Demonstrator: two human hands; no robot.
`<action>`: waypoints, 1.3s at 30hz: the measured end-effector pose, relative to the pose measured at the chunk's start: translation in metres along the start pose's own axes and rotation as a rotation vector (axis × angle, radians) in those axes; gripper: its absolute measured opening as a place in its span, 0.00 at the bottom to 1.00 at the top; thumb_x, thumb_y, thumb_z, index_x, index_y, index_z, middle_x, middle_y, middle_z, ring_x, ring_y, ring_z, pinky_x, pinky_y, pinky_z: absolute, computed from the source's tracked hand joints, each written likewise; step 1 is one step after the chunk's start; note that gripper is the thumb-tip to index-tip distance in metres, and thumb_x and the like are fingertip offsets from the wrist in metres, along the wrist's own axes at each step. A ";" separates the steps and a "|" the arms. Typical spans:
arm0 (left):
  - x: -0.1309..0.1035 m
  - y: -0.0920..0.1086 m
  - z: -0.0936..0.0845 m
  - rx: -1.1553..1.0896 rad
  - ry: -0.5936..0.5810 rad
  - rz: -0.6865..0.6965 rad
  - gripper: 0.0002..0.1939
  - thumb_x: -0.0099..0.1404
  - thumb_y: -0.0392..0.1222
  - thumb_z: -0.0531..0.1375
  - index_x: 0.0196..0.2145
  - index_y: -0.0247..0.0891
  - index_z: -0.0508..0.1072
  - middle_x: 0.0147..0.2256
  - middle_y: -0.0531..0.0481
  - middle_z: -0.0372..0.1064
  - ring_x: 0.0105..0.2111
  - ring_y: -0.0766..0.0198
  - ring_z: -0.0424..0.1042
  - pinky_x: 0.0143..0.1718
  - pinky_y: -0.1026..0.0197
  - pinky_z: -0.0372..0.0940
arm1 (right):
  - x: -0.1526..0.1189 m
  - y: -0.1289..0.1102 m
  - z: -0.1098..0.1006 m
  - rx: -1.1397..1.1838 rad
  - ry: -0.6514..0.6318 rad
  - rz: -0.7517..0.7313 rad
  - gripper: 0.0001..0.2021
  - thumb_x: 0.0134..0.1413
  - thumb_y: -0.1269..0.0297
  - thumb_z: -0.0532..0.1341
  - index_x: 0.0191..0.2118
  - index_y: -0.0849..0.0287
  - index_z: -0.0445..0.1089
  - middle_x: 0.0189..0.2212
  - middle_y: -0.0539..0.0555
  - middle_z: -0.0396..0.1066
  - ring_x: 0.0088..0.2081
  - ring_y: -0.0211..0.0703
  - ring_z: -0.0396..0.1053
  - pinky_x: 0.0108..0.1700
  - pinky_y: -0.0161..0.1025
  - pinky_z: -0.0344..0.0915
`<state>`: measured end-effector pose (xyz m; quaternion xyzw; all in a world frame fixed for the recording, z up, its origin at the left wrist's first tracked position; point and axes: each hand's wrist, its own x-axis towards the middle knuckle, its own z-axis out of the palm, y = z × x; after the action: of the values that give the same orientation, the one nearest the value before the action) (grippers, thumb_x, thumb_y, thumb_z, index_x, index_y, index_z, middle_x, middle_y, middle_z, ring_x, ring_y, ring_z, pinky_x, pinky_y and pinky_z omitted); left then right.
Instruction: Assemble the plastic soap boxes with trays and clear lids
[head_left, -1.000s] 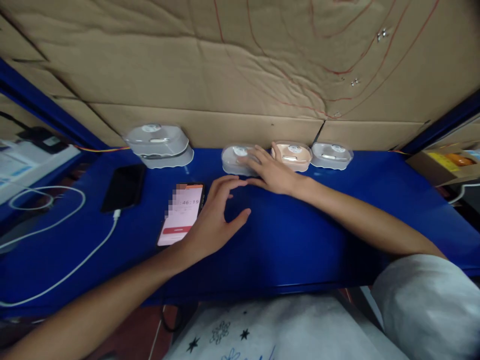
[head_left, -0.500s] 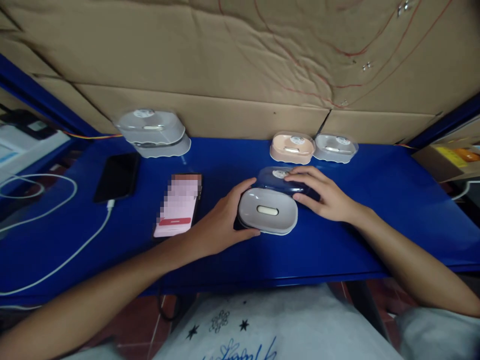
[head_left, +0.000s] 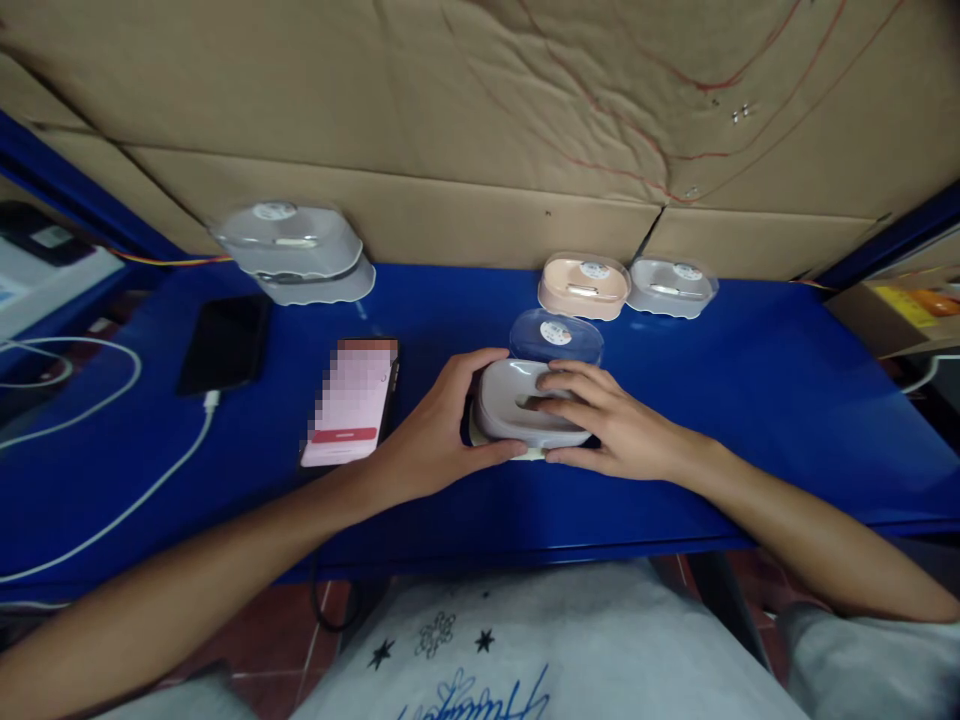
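A grey oval soap dish (head_left: 504, 385) sits in front of me on the blue table, with a slot in its top tray. My left hand (head_left: 466, 420) wraps around its left side, thumb along the front edge. From the right, my right hand (head_left: 607, 425) grips the same dish, fingertips lying over the slot and thumb at the front rim. These fingers hide much of the slot. Just behind the dish rests a clear lid (head_left: 577, 340) with a round white sticker, apart from both hands.
Lidded soap dishes, one peach (head_left: 577, 290) and one grey (head_left: 671, 290), stand at the back. Two stacked grey soap dishes (head_left: 300, 260) are at back left. A lit phone (head_left: 351, 400) and a dark phone (head_left: 225, 345) on a white cable (head_left: 187, 475) lie left on the table (head_left: 720, 400).
My right hand has left the clear lid and come onto the soap dish's tray and front rim. My left hand stays on the dish, which is now tilted slightly. The camera view shifted a little.
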<state>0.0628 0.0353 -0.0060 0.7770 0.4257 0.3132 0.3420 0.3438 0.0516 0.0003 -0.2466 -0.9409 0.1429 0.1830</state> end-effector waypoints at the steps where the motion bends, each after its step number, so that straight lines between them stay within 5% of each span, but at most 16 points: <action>1: 0.000 0.000 0.000 0.007 -0.017 -0.014 0.54 0.59 0.58 0.75 0.72 0.50 0.50 0.70 0.38 0.56 0.68 0.39 0.63 0.68 0.38 0.60 | 0.000 0.002 0.000 0.042 0.033 -0.005 0.24 0.70 0.50 0.63 0.63 0.59 0.71 0.63 0.66 0.68 0.71 0.61 0.59 0.70 0.61 0.61; 4: 0.000 0.002 -0.001 0.086 -0.076 -0.067 0.68 0.52 0.59 0.78 0.76 0.51 0.39 0.72 0.34 0.53 0.69 0.31 0.59 0.69 0.28 0.52 | -0.001 0.010 -0.005 0.184 0.137 0.028 0.21 0.70 0.53 0.63 0.61 0.58 0.72 0.59 0.65 0.69 0.65 0.58 0.66 0.67 0.57 0.67; 7: 0.000 0.003 -0.001 0.119 -0.116 -0.084 0.68 0.55 0.53 0.78 0.76 0.53 0.34 0.64 0.39 0.65 0.66 0.34 0.63 0.69 0.24 0.48 | -0.002 0.017 -0.011 0.312 0.191 0.133 0.18 0.71 0.52 0.63 0.59 0.56 0.74 0.59 0.62 0.69 0.60 0.55 0.71 0.64 0.54 0.70; 14: 0.001 0.008 -0.004 -0.320 0.135 -0.101 0.56 0.56 0.47 0.77 0.71 0.56 0.48 0.64 0.42 0.61 0.60 0.47 0.71 0.58 0.43 0.72 | -0.005 0.026 -0.004 0.644 0.359 0.350 0.27 0.75 0.41 0.48 0.70 0.44 0.64 0.71 0.54 0.59 0.73 0.58 0.55 0.74 0.64 0.55; 18: 0.004 0.014 -0.008 -0.580 0.166 -0.266 0.54 0.52 0.44 0.79 0.68 0.55 0.54 0.65 0.44 0.63 0.55 0.51 0.75 0.53 0.48 0.76 | -0.008 0.014 -0.001 0.524 0.280 0.298 0.28 0.74 0.40 0.52 0.71 0.43 0.60 0.74 0.53 0.54 0.76 0.57 0.48 0.76 0.63 0.51; 23: 0.007 0.014 -0.007 -0.624 0.140 -0.329 0.55 0.50 0.43 0.80 0.68 0.54 0.56 0.67 0.42 0.63 0.57 0.49 0.75 0.54 0.47 0.75 | -0.006 0.007 -0.004 0.313 0.263 0.159 0.25 0.74 0.51 0.58 0.71 0.48 0.60 0.71 0.59 0.52 0.75 0.59 0.47 0.76 0.64 0.51; 28: 0.007 0.014 -0.008 -0.617 0.170 -0.286 0.53 0.50 0.42 0.80 0.67 0.52 0.58 0.65 0.43 0.64 0.57 0.49 0.74 0.53 0.49 0.76 | -0.006 0.016 -0.006 0.181 0.361 0.109 0.25 0.69 0.55 0.63 0.67 0.50 0.64 0.69 0.62 0.52 0.73 0.65 0.52 0.74 0.66 0.55; 39: 0.005 0.017 -0.009 -0.644 0.031 -0.203 0.56 0.52 0.43 0.80 0.70 0.58 0.55 0.69 0.44 0.62 0.65 0.41 0.69 0.56 0.42 0.76 | -0.006 0.005 -0.002 0.140 0.129 -0.040 0.34 0.72 0.61 0.61 0.77 0.50 0.52 0.79 0.60 0.40 0.78 0.60 0.43 0.76 0.63 0.49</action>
<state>0.0659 0.0348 0.0135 0.5777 0.3853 0.4076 0.5930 0.3515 0.0529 -0.0017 -0.2233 -0.9195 0.1886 0.2629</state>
